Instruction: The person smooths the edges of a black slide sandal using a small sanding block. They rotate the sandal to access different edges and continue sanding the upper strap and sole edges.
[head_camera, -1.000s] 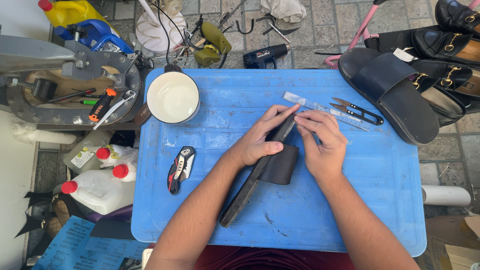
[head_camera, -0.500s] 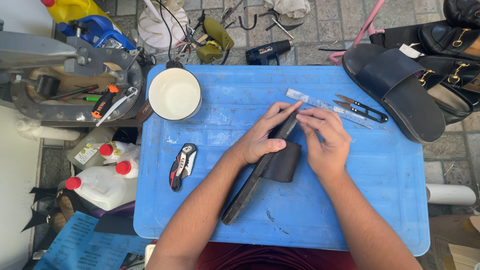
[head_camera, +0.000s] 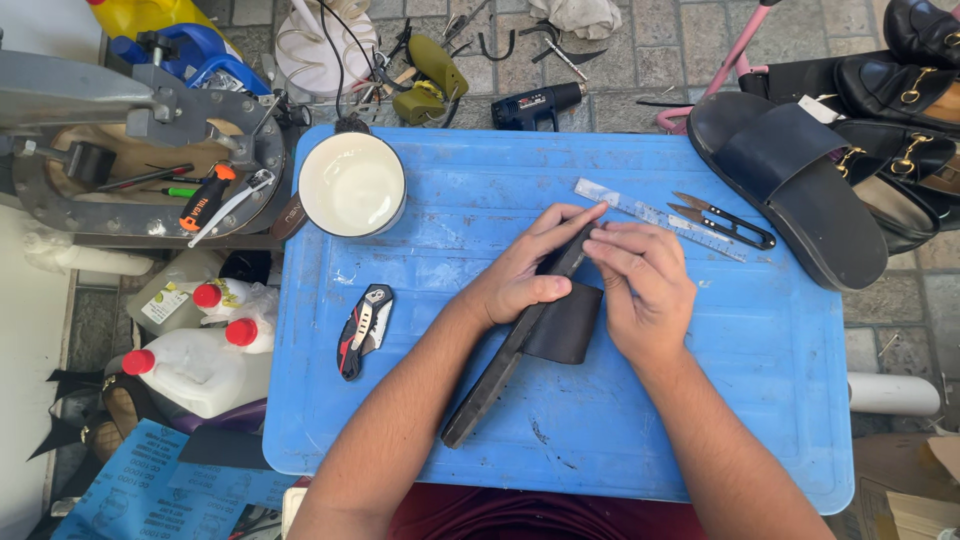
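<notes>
- My left hand (head_camera: 520, 280) still wraps the black sandal (head_camera: 520, 345), thumb on the strap, fingers curled over its upper edge; the clasp is firm, as it was a moment ago.
- My right hand (head_camera: 645, 285) has closed in slightly: its fingertips now pinch the sandal's toe end beside my left fingers.
- The sandal lies tilted on its edge, mid-way across the blue table (head_camera: 760, 380), its heel pointing toward me, barely shifted.
- The clear ruler (head_camera: 655, 218) and thread snips (head_camera: 722, 222) stay just beyond my right hand, untouched.
- The folding knife (head_camera: 365, 330) and white bowl (head_camera: 352, 185) remain to my left.
</notes>
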